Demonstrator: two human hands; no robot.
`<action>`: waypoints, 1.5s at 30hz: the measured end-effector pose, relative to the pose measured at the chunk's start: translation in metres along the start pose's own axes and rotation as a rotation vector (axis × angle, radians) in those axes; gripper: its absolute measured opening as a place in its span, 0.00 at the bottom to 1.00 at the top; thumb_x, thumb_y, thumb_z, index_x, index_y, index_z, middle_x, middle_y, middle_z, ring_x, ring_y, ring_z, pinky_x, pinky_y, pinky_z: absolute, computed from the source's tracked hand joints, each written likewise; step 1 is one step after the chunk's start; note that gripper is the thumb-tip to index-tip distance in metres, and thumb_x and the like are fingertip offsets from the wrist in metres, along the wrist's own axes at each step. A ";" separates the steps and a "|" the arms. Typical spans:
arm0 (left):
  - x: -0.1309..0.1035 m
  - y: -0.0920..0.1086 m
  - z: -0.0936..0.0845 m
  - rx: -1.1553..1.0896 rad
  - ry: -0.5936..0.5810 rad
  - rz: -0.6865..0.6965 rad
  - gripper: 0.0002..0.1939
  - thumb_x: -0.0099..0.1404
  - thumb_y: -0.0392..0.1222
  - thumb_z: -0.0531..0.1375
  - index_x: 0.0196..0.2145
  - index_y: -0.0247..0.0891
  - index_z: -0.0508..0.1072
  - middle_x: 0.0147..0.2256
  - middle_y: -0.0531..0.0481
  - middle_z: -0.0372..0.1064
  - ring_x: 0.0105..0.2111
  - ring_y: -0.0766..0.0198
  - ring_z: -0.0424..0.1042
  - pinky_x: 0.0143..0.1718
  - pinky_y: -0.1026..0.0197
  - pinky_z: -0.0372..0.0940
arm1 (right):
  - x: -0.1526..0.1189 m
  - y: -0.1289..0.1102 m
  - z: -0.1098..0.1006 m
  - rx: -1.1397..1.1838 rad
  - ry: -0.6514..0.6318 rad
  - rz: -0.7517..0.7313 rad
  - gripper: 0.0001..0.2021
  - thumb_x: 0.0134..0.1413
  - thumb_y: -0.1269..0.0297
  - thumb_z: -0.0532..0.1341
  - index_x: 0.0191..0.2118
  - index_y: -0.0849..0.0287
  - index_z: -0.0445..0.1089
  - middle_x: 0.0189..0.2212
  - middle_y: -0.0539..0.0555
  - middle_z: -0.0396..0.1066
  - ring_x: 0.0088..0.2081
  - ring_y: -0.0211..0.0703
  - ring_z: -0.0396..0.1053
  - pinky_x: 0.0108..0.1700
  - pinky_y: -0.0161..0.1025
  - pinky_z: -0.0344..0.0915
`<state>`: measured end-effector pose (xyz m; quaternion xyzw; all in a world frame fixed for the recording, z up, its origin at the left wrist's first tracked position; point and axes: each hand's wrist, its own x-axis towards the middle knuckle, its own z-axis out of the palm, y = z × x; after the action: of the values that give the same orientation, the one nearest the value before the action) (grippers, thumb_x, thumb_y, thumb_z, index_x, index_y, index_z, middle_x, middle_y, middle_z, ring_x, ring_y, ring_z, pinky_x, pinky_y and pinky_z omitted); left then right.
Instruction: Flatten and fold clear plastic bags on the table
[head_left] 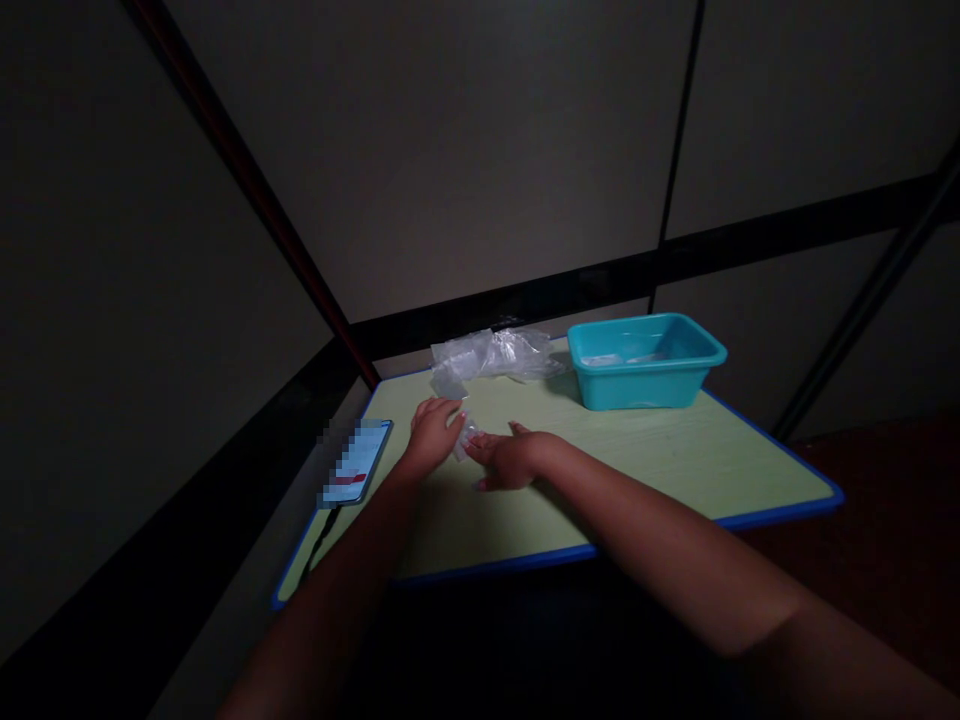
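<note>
A small clear plastic bag [466,432] lies on the table between my two hands. My left hand [436,434] is at the bag's left side, its fingers curled and the thumb against the bag's edge. From the right, my right hand [511,458] reaches over the bag with its fingers apart, and its fingertips touch the plastic. Dim light hides the bag's contents, if any. Just beyond my left hand lies a pile of clear plastic bags [517,352].
A turquoise plastic basket [637,385] with some clear packets inside stands at the back right. On the left edge lies a phone [360,462] with its screen lit and a dark cable attached. The pale table [675,460] has a blue rim, with panelled walls behind and left.
</note>
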<state>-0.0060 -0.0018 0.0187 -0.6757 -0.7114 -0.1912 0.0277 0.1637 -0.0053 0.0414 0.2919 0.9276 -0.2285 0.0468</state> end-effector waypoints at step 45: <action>0.024 -0.010 0.019 -0.207 0.034 0.068 0.05 0.59 0.36 0.55 0.30 0.40 0.70 0.42 0.48 0.69 0.50 0.55 0.60 0.53 0.52 0.53 | -0.003 -0.002 0.000 -0.124 -0.094 0.012 0.37 0.55 0.52 0.56 0.66 0.56 0.41 0.66 0.60 0.35 0.65 0.55 0.37 0.62 0.61 0.37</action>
<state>-0.0131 0.0265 0.0061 -0.6953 -0.6640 -0.2741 -0.0236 0.1648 -0.0081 0.0424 0.2832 0.9349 -0.1839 0.1096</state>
